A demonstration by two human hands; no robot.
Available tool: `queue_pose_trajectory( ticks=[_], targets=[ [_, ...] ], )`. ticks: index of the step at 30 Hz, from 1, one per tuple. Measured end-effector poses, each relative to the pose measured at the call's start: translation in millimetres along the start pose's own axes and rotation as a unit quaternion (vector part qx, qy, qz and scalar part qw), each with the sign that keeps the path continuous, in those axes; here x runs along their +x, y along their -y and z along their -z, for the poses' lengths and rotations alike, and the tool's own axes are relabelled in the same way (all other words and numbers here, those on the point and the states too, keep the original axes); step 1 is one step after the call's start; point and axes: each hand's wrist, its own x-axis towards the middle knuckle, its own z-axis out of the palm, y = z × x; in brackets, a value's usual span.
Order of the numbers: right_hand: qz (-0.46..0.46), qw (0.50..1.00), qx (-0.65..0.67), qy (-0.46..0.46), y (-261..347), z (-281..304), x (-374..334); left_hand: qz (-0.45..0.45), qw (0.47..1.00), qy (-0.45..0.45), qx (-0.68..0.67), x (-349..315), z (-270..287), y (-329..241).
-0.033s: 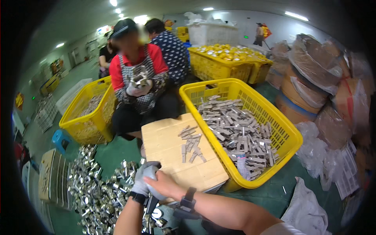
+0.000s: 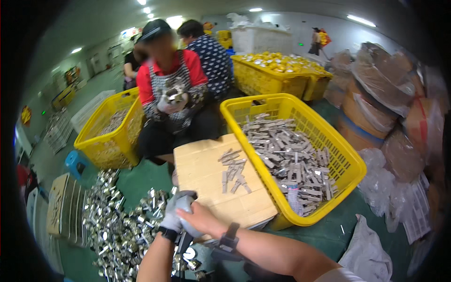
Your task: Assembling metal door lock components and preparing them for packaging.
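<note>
My left hand point(image 2: 173, 211), in a grey glove with dark fingertips, is closed against my right hand near the board's front left corner. My bare right hand point(image 2: 204, 220) grips grey glove fabric point(image 2: 186, 203) at the left hand, its thumb lying across it. Most fingers of both hands are hidden where they meet, and whatever the left one holds is too. Several flat grey metal pieces point(image 2: 235, 170) lie loosely on the wooden board point(image 2: 199, 162) just beyond my hands.
A yellow basket point(image 2: 339, 193) full of metal pieces stands against the board's right side. Shiny metal fittings point(image 2: 120, 235) are heaped on the floor at left. Across from me sits a person point(image 2: 171, 89) in gloves, holding a metal part point(image 2: 174, 93). White cloth point(image 2: 369, 249) lies at lower right.
The whole view has shifted slightly, so the scene sits a little further right. My hands stay together in nearly the same pose.
</note>
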Motion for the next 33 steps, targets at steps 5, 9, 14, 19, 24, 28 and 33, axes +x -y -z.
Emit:
queue_pose_trajectory(
  ticks=[5, 9, 14, 19, 24, 28, 33],
  targets=[
    [-0.029, 0.999, -0.026, 0.02, -19, 15, 10, 0.081, 0.955, -0.038, -0.283, 4, -32, -61],
    [0.024, 0.998, -0.046, -0.022, -22, 8, 11, 0.154, 0.9, -0.03, -0.406, 5, -25, -44],
    [0.026, 0.998, -0.042, -0.025, -23, 8, 11, 0.162, 0.887, -0.011, -0.433, 6, -23, -36],
    [0.021, 0.998, -0.044, -0.029, -30, 7, 15, 0.171, 0.88, -0.01, -0.444, 8, -23, -42],
    [0.014, 0.999, -0.036, -0.022, -30, 7, 16, 0.165, 0.886, -0.011, -0.434, 6, -22, -44],
    [0.006, 0.999, -0.033, -0.021, -28, 8, 14, 0.158, 0.892, -0.01, -0.423, 5, -23, -49],
    [0.008, 0.999, -0.033, -0.024, -29, 7, 14, 0.167, 0.889, -0.015, -0.427, 4, -25, -51]
  ],
)
